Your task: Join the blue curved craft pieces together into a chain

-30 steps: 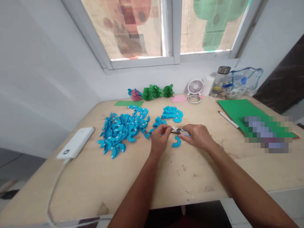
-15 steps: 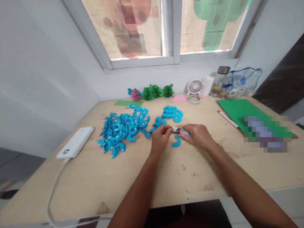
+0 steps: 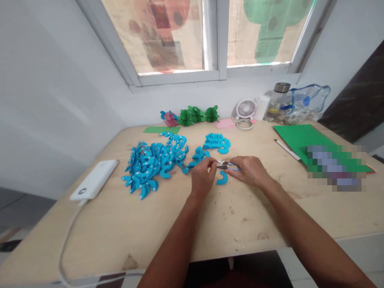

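My right hand (image 3: 250,171) grips a small two-armed tool with pale blue handles (image 3: 232,164) and a dark lower part; its exact kind is hard to make out. Thumb and fingers of my left hand (image 3: 203,174) are pinched together at the tool's tip. Whatever lies between them is too small and hidden to name. Just below the tool, a blue curved paper piece (image 3: 222,178) rests on the table. Beyond my left hand are more blue curved pieces (image 3: 198,155). A large heap of such pieces (image 3: 153,160), many with small white squares, lies to the left.
A stack of blue pieces (image 3: 216,142) lies behind my hands. Green paper figures (image 3: 196,115) line the wall beside a small fan (image 3: 246,108) and a bottle (image 3: 279,100). A white power bank (image 3: 96,180) with a cable lies left; a pen (image 3: 287,149) and green sheets (image 3: 300,138) right.
The view has shifted very slightly. Both hands keep nearly the same place and hold at the tool, and the blue pieces have not visibly moved.
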A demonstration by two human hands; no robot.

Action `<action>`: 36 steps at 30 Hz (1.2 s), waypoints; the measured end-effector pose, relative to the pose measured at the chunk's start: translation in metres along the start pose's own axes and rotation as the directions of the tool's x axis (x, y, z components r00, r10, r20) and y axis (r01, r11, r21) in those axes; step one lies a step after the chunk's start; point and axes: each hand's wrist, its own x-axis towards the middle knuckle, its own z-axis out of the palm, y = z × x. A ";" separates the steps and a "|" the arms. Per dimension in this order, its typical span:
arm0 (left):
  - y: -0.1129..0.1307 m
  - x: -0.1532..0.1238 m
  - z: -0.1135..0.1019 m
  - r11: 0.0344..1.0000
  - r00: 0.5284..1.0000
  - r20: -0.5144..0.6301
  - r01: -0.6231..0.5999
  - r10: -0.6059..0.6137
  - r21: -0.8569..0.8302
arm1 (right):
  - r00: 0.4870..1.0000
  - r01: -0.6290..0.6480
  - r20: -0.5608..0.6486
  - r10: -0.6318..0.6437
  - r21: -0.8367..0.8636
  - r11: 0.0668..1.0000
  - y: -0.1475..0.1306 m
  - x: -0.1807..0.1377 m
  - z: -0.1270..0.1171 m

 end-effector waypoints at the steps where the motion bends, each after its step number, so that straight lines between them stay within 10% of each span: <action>1: 0.000 0.000 0.000 1.000 1.000 -0.017 0.019 -0.019 -0.023 | 1.000 -0.001 0.002 0.001 0.002 1.000 0.000 0.000 0.000; 11: -0.004 -0.003 0.009 0.948 0.963 0.108 0.263 -0.247 -0.177 | 0.960 -0.274 0.008 0.279 -0.162 0.948 0.019 0.004 -0.009; 22: 0.006 -0.017 0.029 0.981 0.964 0.247 0.051 -0.097 0.188 | 0.894 -0.415 0.089 0.440 -0.210 0.885 0.033 0.005 -0.008; 36: 0.005 -0.019 0.034 0.946 0.974 0.159 0.198 -0.161 -0.255 | 0.867 -0.426 0.166 0.470 -0.243 0.871 0.039 0.006 0.001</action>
